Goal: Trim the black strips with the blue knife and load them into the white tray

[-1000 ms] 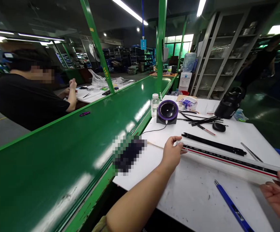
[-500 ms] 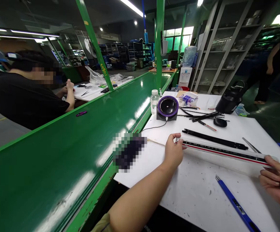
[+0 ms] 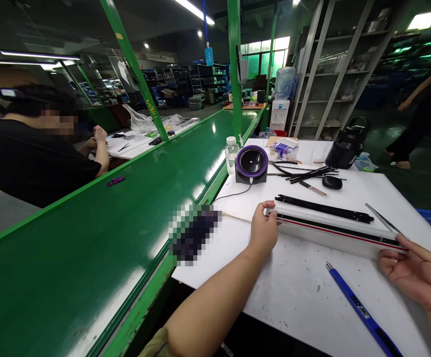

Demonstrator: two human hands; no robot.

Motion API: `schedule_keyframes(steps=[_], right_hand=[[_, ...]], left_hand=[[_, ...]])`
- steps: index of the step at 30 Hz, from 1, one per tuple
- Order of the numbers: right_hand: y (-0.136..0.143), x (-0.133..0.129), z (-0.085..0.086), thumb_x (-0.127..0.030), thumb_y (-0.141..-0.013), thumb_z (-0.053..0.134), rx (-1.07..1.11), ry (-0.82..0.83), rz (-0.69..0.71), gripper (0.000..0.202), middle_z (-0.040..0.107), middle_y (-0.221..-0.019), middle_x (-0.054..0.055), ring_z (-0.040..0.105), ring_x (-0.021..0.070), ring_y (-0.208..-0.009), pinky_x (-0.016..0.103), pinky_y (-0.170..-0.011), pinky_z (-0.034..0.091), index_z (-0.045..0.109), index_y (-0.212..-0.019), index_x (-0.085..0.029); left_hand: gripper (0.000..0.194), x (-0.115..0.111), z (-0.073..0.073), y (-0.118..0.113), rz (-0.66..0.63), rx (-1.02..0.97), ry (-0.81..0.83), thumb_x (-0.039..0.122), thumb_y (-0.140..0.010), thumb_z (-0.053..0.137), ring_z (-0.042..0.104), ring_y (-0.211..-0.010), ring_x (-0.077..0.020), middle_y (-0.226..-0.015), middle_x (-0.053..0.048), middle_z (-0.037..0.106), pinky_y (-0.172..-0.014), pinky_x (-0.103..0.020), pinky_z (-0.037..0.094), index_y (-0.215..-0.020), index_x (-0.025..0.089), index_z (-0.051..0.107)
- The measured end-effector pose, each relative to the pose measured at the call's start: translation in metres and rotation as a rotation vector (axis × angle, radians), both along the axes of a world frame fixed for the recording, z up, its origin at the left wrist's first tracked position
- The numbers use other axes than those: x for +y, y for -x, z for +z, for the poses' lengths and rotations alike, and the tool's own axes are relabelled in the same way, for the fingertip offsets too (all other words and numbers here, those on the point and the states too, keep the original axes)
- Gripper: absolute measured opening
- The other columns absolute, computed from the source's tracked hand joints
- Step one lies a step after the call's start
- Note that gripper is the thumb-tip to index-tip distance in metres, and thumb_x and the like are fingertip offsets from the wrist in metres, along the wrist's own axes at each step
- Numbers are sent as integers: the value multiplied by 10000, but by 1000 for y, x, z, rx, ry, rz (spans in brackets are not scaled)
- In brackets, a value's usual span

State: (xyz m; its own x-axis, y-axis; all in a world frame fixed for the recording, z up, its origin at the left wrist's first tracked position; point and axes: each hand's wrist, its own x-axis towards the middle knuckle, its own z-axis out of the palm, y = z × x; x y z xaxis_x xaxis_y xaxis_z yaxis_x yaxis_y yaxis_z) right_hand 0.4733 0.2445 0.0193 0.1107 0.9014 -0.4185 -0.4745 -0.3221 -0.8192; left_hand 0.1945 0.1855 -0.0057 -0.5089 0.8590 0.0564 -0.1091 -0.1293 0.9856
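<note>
A long narrow strip [image 3: 334,229], black on one face with a thin red line and pale edges, stretches between my two hands over the white tabletop. My left hand [image 3: 264,229] pinches its left end between thumb and fingers. At its other end my right hand [image 3: 418,271] grips with the thumb on top and fingers curled beneath. Just behind it lies a bundle of thin black strips [image 3: 323,208]. Metal tweezers [image 3: 381,217] rest near the right end. In front lies a blue pen-shaped tool [image 3: 362,308] with a metal tip.
Behind are a round purple-rimmed device [image 3: 251,162] on a cable, a clear bottle [image 3: 232,154], pliers [image 3: 284,162], crossed black strips [image 3: 312,175], a black oval case [image 3: 332,182] and a black flask [image 3: 346,148]. A green conveyor [image 3: 134,218] runs left; a co-worker [image 3: 33,144] sits beyond.
The strip has turned slightly in my hands, its black face now looking plainer. My right hand's fingers have shifted. The view has swung a little, and a person at far right has moved.
</note>
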Motion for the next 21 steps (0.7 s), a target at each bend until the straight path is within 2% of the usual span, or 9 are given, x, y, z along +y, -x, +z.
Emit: schedule_keyframes(steps=[3, 9, 14, 18, 21], right_hand=[[-5, 5, -6, -40, -714, 682, 124, 86, 8, 181, 477, -731, 4, 531, 111, -555, 199, -445, 503, 606, -760, -198], [-7, 4, -5, 25, -729, 619, 95, 128, 20, 195, 600, -860, 93, 647, 181, -696, 292, -679, 598, 633, -817, -148], [-7, 3, -6, 82, -743, 570, 26, 173, 33, 215, 635, -866, 136, 684, 216, -731, 310, -683, 603, 623, -808, -116], [-11, 8, -14, 37, -741, 662, -12, 127, 61, 193, 654, -887, 122, 695, 223, -756, 334, -729, 596, 596, -774, -141], [-12, 11, -20, 33, -685, 727, -55, 84, 74, 273, 658, -842, 94, 703, 230, -742, 339, -728, 598, 558, -757, -169]], left_hand=[[151, -4, 5, -2, 1, 51, -38, 218, -894, 518, 599, -990, -178, -1313, -72, 551, -792, -304, 539, -1032, 227, 579], [165, -6, 8, 2, 40, 139, -70, 231, -891, 544, 532, -1167, -215, -1308, -74, 563, -937, -347, 453, -1054, 228, 572], [216, -7, 10, 3, 71, 194, -69, 227, -865, 582, 498, -1220, -217, -1292, -75, 574, -1032, -360, 359, -1080, 222, 567], [227, -6, 10, 3, 89, 217, -55, 190, -836, 588, 503, -1212, -218, -1274, -77, 578, -1044, -363, 339, -1061, 221, 572], [244, -5, 8, 3, 91, 221, -46, 182, -812, 609, 509, -1206, -225, -1263, -78, 578, -1040, -368, 344, -1049, 222, 575]])
